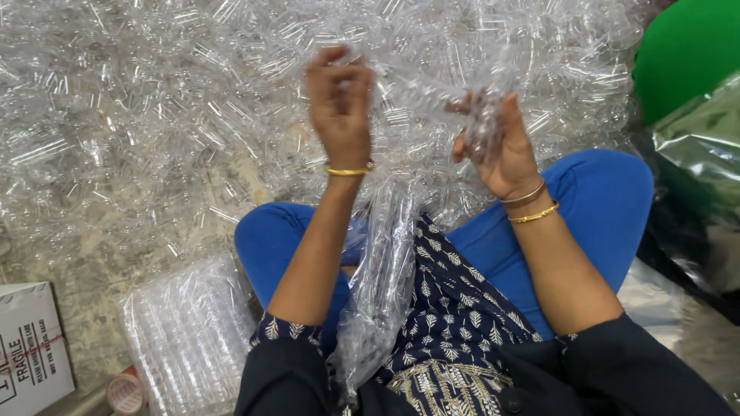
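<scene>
Overhead, crinkly clear bag (385, 277) between hands.

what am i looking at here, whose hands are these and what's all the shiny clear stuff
This is one picture from a camera worn on a person's head, looking down at their own two bare hands. The person sits on the floor with legs crossed. The left hand and the right hand are raised, each gripping the top of a long clear plastic bag that hangs into the lap. A big heap of small clear plastic bottles covers the floor ahead. A cardboard box sits at lower left.
</scene>
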Demonstrator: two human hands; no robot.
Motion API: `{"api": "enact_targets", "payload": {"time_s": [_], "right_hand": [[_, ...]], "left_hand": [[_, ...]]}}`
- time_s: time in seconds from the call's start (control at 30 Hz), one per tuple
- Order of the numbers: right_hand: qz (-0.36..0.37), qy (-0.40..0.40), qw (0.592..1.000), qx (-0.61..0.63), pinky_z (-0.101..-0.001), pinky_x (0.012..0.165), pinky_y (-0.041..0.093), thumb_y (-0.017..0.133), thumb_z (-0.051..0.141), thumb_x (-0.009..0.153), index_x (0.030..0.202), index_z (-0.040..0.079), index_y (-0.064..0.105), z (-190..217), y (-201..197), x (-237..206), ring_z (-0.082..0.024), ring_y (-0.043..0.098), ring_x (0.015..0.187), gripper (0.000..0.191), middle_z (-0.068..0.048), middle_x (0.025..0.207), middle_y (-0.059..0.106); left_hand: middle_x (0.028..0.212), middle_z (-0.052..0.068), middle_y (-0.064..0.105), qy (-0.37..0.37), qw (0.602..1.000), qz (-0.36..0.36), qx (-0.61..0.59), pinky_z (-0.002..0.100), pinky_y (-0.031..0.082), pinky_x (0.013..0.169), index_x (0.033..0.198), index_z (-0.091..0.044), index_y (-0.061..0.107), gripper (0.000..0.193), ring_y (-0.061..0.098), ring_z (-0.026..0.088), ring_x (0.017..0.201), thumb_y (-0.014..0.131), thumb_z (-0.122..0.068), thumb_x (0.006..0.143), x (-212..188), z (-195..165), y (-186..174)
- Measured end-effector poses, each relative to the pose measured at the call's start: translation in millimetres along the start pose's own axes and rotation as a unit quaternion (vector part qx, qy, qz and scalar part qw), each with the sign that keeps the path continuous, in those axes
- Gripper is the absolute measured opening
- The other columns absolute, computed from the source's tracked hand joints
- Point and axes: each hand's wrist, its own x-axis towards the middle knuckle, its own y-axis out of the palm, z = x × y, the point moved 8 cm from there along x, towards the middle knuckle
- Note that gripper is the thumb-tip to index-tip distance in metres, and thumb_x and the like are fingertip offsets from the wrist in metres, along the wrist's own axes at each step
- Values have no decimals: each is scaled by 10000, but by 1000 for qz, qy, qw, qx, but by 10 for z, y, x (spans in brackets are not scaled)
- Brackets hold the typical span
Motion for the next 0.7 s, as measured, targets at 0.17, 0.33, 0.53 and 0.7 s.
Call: {"api": "enact_targets", "payload": {"time_s": [0.17, 0.33, 0.53, 0.7], "right_hand": [[75, 28, 995, 63, -414, 755, 604, 448, 585, 1101, 1429, 58, 577, -60, 166, -53, -294, 726, 839, 634, -266, 1424, 589], [175, 98, 958, 206, -408, 754, 618, 343, 605, 1095, 1404, 29, 556, -202, 451, -147, -352, 748, 884, 687, -273, 1533, 549], [186, 104, 972, 102, -341, 677, 582, 323, 626, 1102, 1354, 42, 567, -222, 561, -160, -279, 731, 787, 681, -303, 1322, 653], [172, 67, 916, -357, -306, 630, 557, 373, 605, 1052, 1315, 26, 544, -323, 632, -345, -187, 666, 687, 659, -167, 959, 712]], "left_hand": [[1311, 119, 581, -117, 964, 52, -234, 303, 558, 943, 1299, -118, 463, 369, 628, 168, 1135, 716, -82, 1033, -197, 22, 197], [1163, 160, 720, -272, 896, 130, -326, 419, 648, 921, 1422, -114, 360, 492, 746, 283, 1068, 597, -351, 1062, -487, 89, 466], [1133, 146, 682, -266, 837, 55, -475, 543, 621, 912, 1445, -118, 412, 489, 716, 322, 1029, 570, -401, 1079, -341, -90, 241], [1208, 146, 639, -235, 829, 48, -505, 552, 606, 1010, 1475, -139, 404, 454, 693, 324, 1133, 538, -366, 1105, -375, -259, -68]]}}
